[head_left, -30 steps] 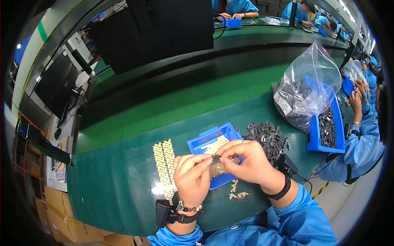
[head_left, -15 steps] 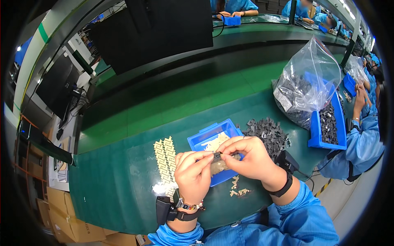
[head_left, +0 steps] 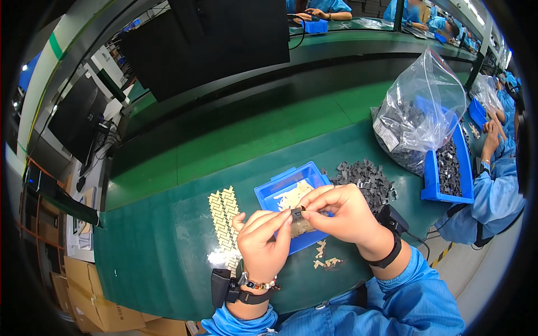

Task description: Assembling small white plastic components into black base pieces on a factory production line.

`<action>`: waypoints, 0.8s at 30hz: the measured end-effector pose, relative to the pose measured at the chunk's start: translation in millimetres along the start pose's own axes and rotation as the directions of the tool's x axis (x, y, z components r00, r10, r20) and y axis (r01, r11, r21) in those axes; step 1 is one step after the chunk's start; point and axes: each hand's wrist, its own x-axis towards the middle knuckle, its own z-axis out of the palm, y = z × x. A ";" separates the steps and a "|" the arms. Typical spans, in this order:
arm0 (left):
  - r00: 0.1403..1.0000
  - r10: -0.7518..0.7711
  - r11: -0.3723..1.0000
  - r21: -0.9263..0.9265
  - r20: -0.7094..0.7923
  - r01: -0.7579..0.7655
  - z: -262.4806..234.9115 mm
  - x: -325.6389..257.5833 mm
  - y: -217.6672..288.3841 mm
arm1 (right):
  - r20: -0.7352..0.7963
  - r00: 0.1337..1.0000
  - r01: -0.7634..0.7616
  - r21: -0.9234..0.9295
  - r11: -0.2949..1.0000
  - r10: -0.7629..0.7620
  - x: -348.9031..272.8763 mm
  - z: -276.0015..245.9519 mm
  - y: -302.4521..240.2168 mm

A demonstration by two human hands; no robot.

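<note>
Between my two hands, above a blue bin, is a small black plastic part [head_left: 296, 213]. My left hand [head_left: 263, 242] pinches it between thumb and index finger. From the other side, my right hand [head_left: 343, 215] closes its thumb and fingertips on the same part. Below them the blue bin [head_left: 274, 185] holds cream-coloured pieces [head_left: 295, 196] and a clear bag of pieces, partly covered by my hands. Left of my left hand lie zigzag strips of cream pieces with dark gaps [head_left: 225, 224]. A few loose cream pieces [head_left: 327, 261] rest in front of the bin.
Beyond my right hand spreads a pile of black parts [head_left: 365, 185]. A large clear bag of dark parts [head_left: 412, 123] leans by another blue bin [head_left: 447, 197]. A co-worker's sleeve [head_left: 499, 193] is at the right. A dark monitor [head_left: 207, 42] stands across the table [head_left: 151, 252].
The fingers of my left hand have shifted slightly, with one finger now lifted away at the left. Both hands still hold the black part in nearly the same place.
</note>
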 end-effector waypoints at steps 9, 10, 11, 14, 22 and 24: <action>1.000 -0.013 1.000 -0.005 0.005 0.013 -2.3 1.5 5.7 | 0.037 0.994 -0.112 0.224 0.968 0.106 -1.0 0.2 2.8; 1.000 -0.004 1.000 0.012 0.015 0.004 -2.6 1.8 6.3 | 0.038 0.993 -0.115 0.233 0.966 0.109 -0.9 0.1 2.0; 1.000 -0.005 1.000 0.013 0.015 0.005 -3.0 1.6 7.1 | 0.039 0.993 -0.116 0.233 0.965 0.110 -1.0 0.2 1.7; 1.000 0.018 0.999 0.027 0.006 -0.018 -3.6 0.7 8.3 | 0.035 0.995 -0.101 0.205 0.974 0.096 -1.3 0.3 0.0; 0.998 0.055 0.998 0.026 -0.019 -0.055 -2.7 -1.6 11.2 | 0.059 0.988 -0.156 0.298 0.942 0.145 -2.6 -1.9 3.3; 0.999 0.037 0.999 0.008 -0.031 -0.036 -1.8 -2.8 11.1 | 0.070 0.986 -0.164 0.326 0.931 0.149 -1.8 -2.0 4.9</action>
